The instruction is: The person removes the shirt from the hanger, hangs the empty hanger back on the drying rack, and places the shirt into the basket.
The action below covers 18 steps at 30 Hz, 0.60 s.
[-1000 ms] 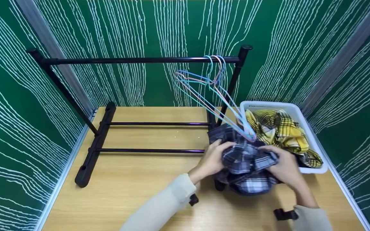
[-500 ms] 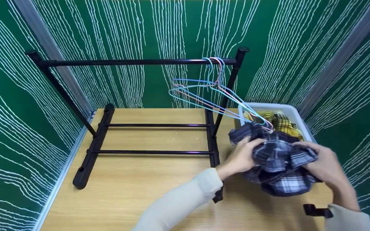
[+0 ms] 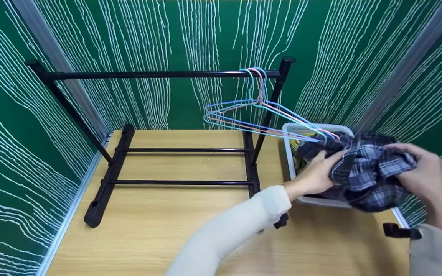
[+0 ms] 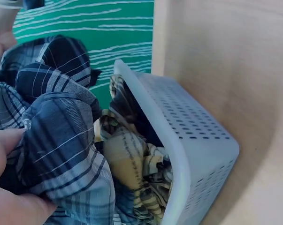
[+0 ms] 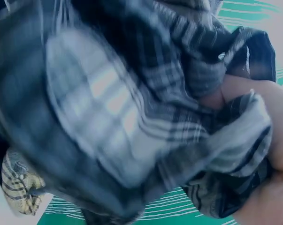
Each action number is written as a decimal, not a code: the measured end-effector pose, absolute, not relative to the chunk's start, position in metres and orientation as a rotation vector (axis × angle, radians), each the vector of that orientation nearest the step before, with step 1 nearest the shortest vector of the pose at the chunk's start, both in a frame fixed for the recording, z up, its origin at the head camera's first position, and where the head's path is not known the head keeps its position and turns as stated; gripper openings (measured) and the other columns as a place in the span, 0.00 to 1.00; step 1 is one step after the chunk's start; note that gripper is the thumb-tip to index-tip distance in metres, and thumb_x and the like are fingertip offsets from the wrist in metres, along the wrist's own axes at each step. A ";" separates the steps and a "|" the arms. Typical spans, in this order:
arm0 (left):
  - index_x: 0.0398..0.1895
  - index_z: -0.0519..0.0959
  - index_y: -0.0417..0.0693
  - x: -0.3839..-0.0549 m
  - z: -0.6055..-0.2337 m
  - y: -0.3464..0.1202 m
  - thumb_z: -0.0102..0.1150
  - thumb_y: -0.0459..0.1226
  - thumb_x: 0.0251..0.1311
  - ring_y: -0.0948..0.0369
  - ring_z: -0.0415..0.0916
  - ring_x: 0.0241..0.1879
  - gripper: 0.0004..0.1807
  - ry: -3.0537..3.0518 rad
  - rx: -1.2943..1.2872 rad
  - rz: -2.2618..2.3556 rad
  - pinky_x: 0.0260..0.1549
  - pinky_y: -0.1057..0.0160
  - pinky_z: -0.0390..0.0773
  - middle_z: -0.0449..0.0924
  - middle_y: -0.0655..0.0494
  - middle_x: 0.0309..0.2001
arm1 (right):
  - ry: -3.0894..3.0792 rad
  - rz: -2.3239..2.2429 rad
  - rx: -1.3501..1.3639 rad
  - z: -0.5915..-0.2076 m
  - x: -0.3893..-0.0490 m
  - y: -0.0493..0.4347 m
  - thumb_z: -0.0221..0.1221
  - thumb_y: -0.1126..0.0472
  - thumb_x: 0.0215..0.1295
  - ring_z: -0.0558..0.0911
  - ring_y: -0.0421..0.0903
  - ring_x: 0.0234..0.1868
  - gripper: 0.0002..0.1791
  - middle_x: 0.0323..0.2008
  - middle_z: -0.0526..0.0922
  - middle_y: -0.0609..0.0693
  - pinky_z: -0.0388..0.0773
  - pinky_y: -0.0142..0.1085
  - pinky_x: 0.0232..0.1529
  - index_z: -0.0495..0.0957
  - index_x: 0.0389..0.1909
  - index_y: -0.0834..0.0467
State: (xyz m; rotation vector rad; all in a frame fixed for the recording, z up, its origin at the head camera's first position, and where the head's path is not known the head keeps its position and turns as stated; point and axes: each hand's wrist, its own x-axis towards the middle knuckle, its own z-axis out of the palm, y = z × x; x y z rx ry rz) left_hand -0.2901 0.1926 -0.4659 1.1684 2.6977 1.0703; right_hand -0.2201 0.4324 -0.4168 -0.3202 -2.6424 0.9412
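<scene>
A dark plaid shirt [image 3: 366, 168], bunched up and navy with white and grey checks, is held between both hands over the white basket [image 3: 289, 153]. On its left side my left hand [image 3: 315, 174] grips the cloth, thumb on top. My right hand [image 3: 424, 168] grips the opposite side, its fingers partly tucked into the folds in the right wrist view. Below the shirt, yellow plaid clothing [image 4: 127, 159] lies in the basket, mostly hidden from the head view. Several hangers [image 3: 259, 101] in blue, pink and teal dangle from the rack, their right ends overlapping the shirt.
A black clothes rack [image 3: 148, 74] stands on the wooden table [image 3: 175, 230], left of the basket. Green walls [image 3: 194, 34] with white wavy lines enclose the table at the back and sides. The rack's right foot [image 3: 251, 168] lies near the left forearm.
Both hands have carried the plaid shirt rightward, from beside the rack's right foot to over the basket. The hangers have swung, their right ends shifting right.
</scene>
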 end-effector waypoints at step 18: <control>0.86 0.52 0.73 -0.325 -0.501 0.218 0.71 0.46 0.63 0.60 0.66 0.65 0.52 2.954 0.909 0.853 0.63 0.68 0.69 0.66 0.53 0.70 | -2.512 0.908 0.021 -0.470 -0.308 0.430 0.52 0.82 0.48 0.54 0.80 0.74 0.48 0.77 0.55 0.74 0.52 0.73 0.73 0.68 0.77 0.62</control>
